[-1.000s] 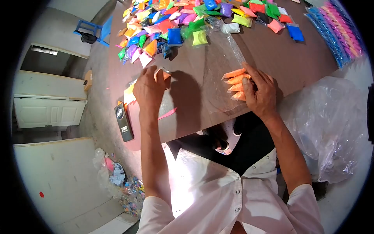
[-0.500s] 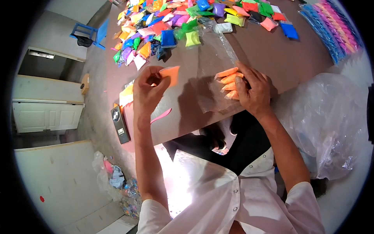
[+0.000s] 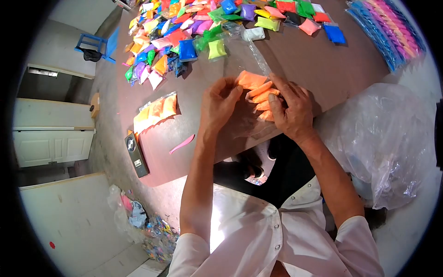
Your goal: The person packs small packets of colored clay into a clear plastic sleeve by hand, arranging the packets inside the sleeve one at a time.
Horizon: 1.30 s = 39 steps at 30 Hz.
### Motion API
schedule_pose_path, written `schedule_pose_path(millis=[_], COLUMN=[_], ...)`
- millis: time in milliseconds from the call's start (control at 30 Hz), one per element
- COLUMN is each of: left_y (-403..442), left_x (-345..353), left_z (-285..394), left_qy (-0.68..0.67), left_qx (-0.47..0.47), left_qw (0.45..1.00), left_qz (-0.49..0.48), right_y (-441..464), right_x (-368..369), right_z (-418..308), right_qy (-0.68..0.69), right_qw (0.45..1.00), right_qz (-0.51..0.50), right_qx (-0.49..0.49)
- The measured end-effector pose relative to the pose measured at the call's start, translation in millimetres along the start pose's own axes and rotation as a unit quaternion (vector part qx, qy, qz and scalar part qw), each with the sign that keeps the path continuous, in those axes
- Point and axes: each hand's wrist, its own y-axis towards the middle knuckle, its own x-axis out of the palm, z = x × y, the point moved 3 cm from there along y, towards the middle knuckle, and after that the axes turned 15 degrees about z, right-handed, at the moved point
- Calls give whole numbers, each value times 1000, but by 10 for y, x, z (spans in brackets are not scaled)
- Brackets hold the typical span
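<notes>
1. Step in hand, as I read it: a loose orange packet [image 3: 251, 80] being brought in against the orange stack [image 3: 264, 98], over the near part of the table [image 3: 323, 64].
2. Left hand [image 3: 219, 104]: thumb and finger closed in a pinch on the loose packet's near corner. Right hand [image 3: 291, 111]: thumb and fingers gripping the stack by its right side, packets fanned.
3. Next move seems to call for lining the packet up with the upper end of the stack, right grip firm enough to stop the fan slipping, left pinch light on the slick film.
4. Clear plastic [image 3: 260, 57] runs up and away behind the stack; its lower spread is hard to trace. Might snag a fingertip.
5. Edges: table's near edge passes just below both hands; a low sweep could carry packets over it. Big clear sack [image 3: 383, 138] bulges beside the right forearm.
6. Room: bare brown surface between hands and coloured heap [image 3: 170, 34], and to the right below the blue and pink bundles [image 3: 385, 30]. Leftward, pink knife [image 3: 182, 144], orange row [image 3: 157, 112] and black box [image 3: 136, 157] limit the swing.
</notes>
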Motion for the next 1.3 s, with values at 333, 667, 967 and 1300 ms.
schedule_pose_path(millis=[333,667,967,1300], left_y=[-72,-100,-70,-238], left_x=[132,155,-670,-1184], left_z=[89,219,282,67], left_qy=[222,282,343,506], left_qx=[254,337,216,268], left_qw=[941,898,901,805], left_qz=[41,16,156,156], right_y=[2,-2,-11,-16], right_x=[11,31,28,17], right_z=[-6,15,0,-1], right_qy=[5,-15,1,5], right_qw=[1000,1000,1000,1000], right_qz=[-23,-8,2,-2], right_qx=[20,-15,-10,-7])
